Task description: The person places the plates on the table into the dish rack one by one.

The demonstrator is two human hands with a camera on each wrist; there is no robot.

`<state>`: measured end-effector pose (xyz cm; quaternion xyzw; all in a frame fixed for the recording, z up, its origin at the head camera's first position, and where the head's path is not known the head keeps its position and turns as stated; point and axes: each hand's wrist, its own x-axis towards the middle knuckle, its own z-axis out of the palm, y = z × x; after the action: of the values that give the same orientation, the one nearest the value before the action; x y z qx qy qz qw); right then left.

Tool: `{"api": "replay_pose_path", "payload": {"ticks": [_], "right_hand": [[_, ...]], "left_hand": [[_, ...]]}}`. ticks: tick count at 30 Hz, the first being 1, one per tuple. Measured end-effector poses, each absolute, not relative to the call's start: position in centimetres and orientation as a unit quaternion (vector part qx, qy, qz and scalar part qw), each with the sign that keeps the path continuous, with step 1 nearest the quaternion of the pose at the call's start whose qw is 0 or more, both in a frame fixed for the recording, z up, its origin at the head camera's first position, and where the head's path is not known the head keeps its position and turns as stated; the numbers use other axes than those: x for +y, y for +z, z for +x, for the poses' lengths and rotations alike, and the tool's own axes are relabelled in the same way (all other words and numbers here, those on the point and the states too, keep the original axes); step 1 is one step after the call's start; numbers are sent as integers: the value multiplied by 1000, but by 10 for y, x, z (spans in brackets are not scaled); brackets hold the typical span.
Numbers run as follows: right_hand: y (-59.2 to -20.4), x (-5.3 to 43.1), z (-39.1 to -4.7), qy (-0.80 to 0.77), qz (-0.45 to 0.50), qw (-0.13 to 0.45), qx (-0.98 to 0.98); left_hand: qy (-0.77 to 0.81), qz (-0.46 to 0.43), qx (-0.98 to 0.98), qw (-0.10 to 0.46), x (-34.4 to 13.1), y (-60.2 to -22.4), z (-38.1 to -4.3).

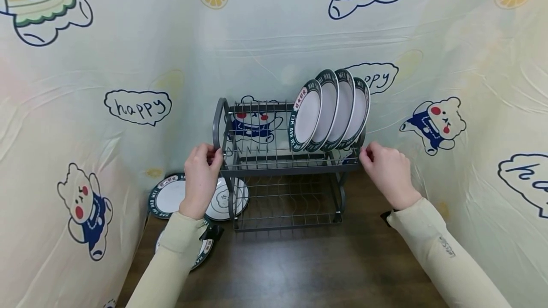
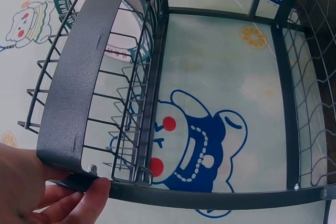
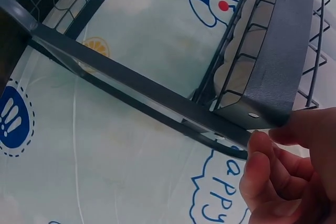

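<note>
A dark grey two-tier dish rack (image 1: pixel 291 171) stands on the table. My left hand (image 1: pixel 200 179) grips the front left corner of its upper tier. In the left wrist view, thumb and fingers pinch the dark metal side frame (image 2: pixel 63 103) near a small bolt. At the opposite corner my right hand (image 1: pixel 390 172) holds the upper tier's right end, its fingertips on the metal in the right wrist view. Several white plates (image 1: pixel 306 118) with dark green lettered rims stand tilted side by side in the right part of the upper tier.
Left of the rack, two plates (image 1: pixel 169 196) (image 1: pixel 218 203) lie on the dark brown table (image 1: pixel 295 270). Another plate (image 1: pixel 204 253) is partly hidden under my left forearm. A pale cartoon-printed cloth (image 1: pixel 265 46) hangs behind the rack and along both sides.
</note>
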<state>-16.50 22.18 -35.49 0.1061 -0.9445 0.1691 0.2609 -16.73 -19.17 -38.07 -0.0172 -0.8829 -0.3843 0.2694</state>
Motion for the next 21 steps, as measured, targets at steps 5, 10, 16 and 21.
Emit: {"api": "replay_pose_path", "payload": {"ticks": [5,10,16,21], "right_hand": [[-354,220,-166,164,94,238,-953],[-351,214,-169,135,86,227,-961],[-350,208,-169,120,81,212,-966],[-347,208,-168,135,77,191,-969]], "left_hand": [[-386,-16,-882,269,-192,-381,-167],[-387,-17,-881,272,-193,-382,-169],[-386,-15,-882,269,-194,-382,-169],[-384,-17,-884,264,-194,-381,-166]]}}
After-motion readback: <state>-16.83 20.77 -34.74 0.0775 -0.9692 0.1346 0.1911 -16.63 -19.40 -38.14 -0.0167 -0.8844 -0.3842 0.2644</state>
